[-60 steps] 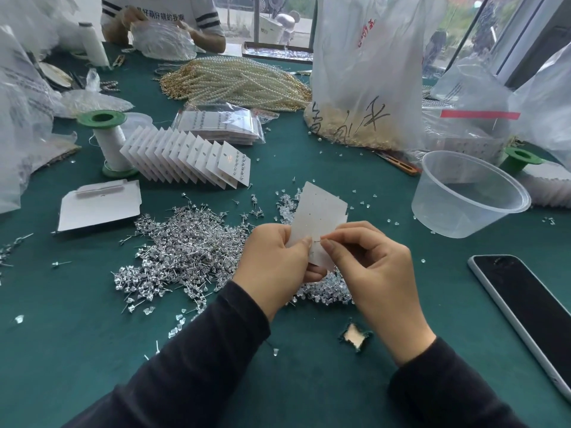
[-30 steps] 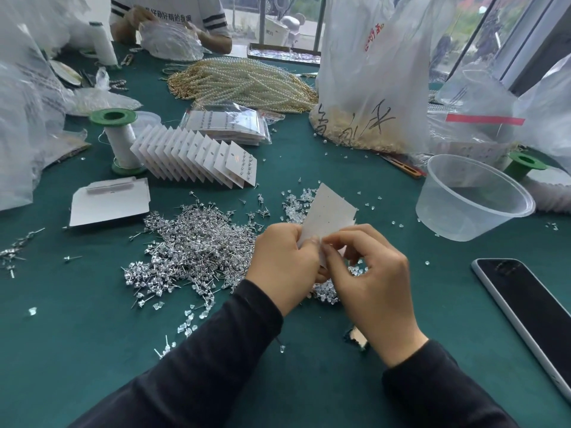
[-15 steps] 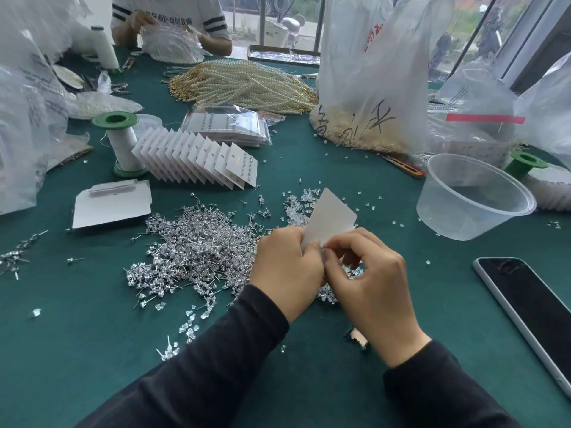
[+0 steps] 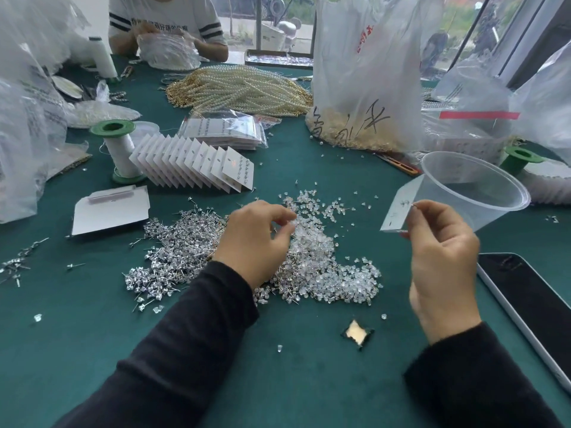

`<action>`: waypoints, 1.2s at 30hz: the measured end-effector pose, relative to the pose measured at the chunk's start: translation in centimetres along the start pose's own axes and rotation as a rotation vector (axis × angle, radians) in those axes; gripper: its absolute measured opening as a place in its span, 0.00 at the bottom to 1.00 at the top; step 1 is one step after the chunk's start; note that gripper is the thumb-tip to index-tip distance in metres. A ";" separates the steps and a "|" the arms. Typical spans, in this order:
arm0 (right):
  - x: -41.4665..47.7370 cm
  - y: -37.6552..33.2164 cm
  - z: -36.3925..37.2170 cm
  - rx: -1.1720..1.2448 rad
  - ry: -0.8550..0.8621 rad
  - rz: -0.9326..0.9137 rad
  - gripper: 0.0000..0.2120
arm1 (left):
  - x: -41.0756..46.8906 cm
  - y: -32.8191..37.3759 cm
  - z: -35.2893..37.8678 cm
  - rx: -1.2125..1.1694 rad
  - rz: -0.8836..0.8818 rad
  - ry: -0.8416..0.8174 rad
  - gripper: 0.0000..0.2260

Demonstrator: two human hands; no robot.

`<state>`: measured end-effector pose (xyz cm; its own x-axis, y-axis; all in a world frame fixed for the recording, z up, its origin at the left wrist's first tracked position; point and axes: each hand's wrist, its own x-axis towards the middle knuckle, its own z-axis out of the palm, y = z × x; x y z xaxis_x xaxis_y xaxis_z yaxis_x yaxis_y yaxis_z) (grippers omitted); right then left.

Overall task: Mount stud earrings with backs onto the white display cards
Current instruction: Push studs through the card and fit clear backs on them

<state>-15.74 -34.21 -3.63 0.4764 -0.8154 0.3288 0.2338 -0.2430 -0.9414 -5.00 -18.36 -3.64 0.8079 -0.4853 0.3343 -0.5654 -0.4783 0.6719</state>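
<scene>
My right hand (image 4: 441, 254) holds a white display card (image 4: 398, 211) up at the right, thumb and forefinger pinched on its edge, where a stud post sticks through. My left hand (image 4: 256, 239) hovers over the pile of clear earring backs (image 4: 324, 267), fingertips curled down and pinching among them; whether a back is between them I cannot tell. A heap of silver stud earrings (image 4: 173, 251) lies just left of that hand on the green table (image 4: 92, 350).
A fanned row of filled cards (image 4: 191, 165) stands behind the studs, beside a green-capped thread spool (image 4: 119, 146). A clear plastic tub (image 4: 475, 189) sits behind the held card, a phone (image 4: 531, 304) at the right. Pearl strands, plastic bags and another person occupy the far side.
My hands have parted. The right hand carried the card away to the right, and the left hand let go of it and dropped onto the pile of clear backs.
</scene>
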 end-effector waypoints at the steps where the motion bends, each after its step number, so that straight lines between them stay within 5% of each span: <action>1: 0.1 0.0 0.0 0.014 0.004 0.024 0.10 | -0.1 0.2 0.5 0.029 0.043 -0.043 0.08; 7: -0.3 -0.1 0.4 0.042 -0.041 0.080 0.09 | -0.6 1.0 2.9 0.224 0.095 -0.191 0.19; 14: -0.4 -0.2 0.4 0.097 -0.089 0.149 0.08 | -0.5 0.5 2.1 0.209 0.033 -0.080 0.06; 20: -0.6 -0.2 0.6 0.077 -0.125 0.162 0.07 | 0.6 1.4 3.9 0.215 0.031 -0.157 0.13; 36: -0.7 -0.6 0.4 0.149 -0.219 0.273 0.08 | 0.7 0.9 1.0 -0.056 -0.075 -0.133 0.04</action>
<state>-15.85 -33.23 -3.29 0.7045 -0.7039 0.0906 0.1861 0.0600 -0.9807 -5.08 -19.84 -3.47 0.8163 -0.5440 0.1940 -0.4912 -0.4773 0.7286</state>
